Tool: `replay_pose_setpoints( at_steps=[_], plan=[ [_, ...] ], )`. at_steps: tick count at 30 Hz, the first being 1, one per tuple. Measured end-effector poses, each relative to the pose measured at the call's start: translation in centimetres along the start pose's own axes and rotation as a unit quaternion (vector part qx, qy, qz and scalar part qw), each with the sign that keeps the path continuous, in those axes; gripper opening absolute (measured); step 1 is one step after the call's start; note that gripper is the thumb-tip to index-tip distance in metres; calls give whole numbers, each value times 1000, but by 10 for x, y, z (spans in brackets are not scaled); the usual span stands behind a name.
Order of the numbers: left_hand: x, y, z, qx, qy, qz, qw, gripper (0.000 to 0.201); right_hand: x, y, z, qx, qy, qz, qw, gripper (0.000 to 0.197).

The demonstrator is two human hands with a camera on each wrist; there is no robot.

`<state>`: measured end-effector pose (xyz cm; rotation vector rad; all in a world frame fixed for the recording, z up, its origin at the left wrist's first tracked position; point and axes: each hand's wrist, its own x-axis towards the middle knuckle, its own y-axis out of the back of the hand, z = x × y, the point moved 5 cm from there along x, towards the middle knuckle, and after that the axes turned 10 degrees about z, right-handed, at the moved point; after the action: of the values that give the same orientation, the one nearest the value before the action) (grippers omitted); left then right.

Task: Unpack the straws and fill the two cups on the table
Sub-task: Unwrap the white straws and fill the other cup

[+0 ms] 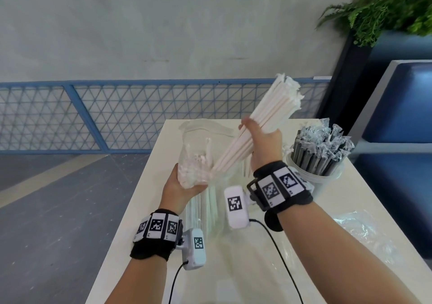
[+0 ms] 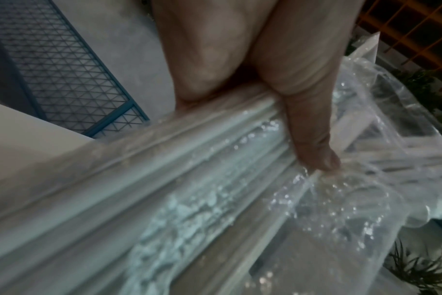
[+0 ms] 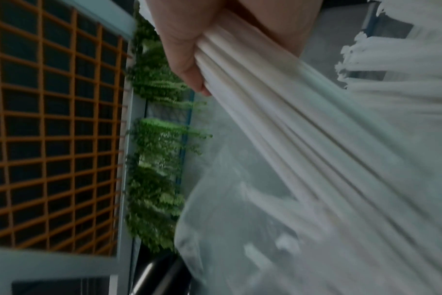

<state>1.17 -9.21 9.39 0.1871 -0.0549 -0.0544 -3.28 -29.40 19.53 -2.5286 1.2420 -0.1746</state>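
My right hand [image 1: 264, 142] grips a thick bundle of white paper-wrapped straws [image 1: 268, 114], tilted up to the right; its lower ends are still in the mouth of a clear plastic bag [image 1: 203, 144]. My left hand [image 1: 182, 189] holds the bag from below, above the white table [image 1: 140, 210], with more white straws inside. In the left wrist view my thumb [image 2: 311, 129] presses the bag [image 2: 215, 179] against its straws. In the right wrist view my fingers [image 3: 184, 40] curl round the bundle [image 3: 290, 129]. A white cup [image 1: 329, 181] at the right holds dark straws [image 1: 322, 147]. No second cup is visible.
A crumpled clear plastic sheet [image 1: 364, 228] lies on the table's right side near the edge. Beyond the table stand a blue mesh fence [image 1: 117, 114], a fern planter [image 1: 385, 6] and a blue bench seat [image 1: 409, 107]. Cables trail from both wrist cameras.
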Motion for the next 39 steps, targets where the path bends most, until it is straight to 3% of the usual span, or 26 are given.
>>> replay_pose_setpoints(
  at_steps=[3, 6, 9, 14, 18, 20, 23, 27, 31, 35, 39],
  plan=[
    [2, 5, -4, -19, 9, 24, 999, 59, 8, 4, 1, 32, -40, 14, 999, 15],
    [3, 4, -3, -30, 12, 41, 999, 57, 8, 9, 6, 57, -75, 29, 995, 20],
    [4, 1, -3, -29, 11, 45, 999, 56, 9, 13, 1, 84, -79, 34, 993, 8],
    [5, 4, -5, -33, 16, 59, 998, 55, 23, 26, -27, 73, -4, 90, 993, 36],
    [7, 4, -7, -34, 14, 66, 997, 55, 25, 37, -50, 83, 86, 128, 985, 38],
    [7, 3, -5, -30, 13, 64, 997, 55, 24, 34, -45, 19, 94, 112, 989, 21],
    [4, -2, -2, -31, 13, 49, 998, 55, 21, 26, -17, -67, 86, 57, 992, 25],
    [1, -4, 1, -33, 15, 40, 999, 58, 22, 27, 6, -110, 125, 48, 985, 36],
    [-1, -3, 1, -34, 18, 39, 998, 63, 24, 22, 8, -197, 210, -17, 958, 43],
    [0, -5, 0, -38, 19, 34, 999, 63, 23, 19, 24, -334, 251, -89, 904, 19],
    [1, -6, -3, -33, 18, 35, 999, 64, 28, 22, 17, -365, 244, -77, 895, 18]
  ],
)
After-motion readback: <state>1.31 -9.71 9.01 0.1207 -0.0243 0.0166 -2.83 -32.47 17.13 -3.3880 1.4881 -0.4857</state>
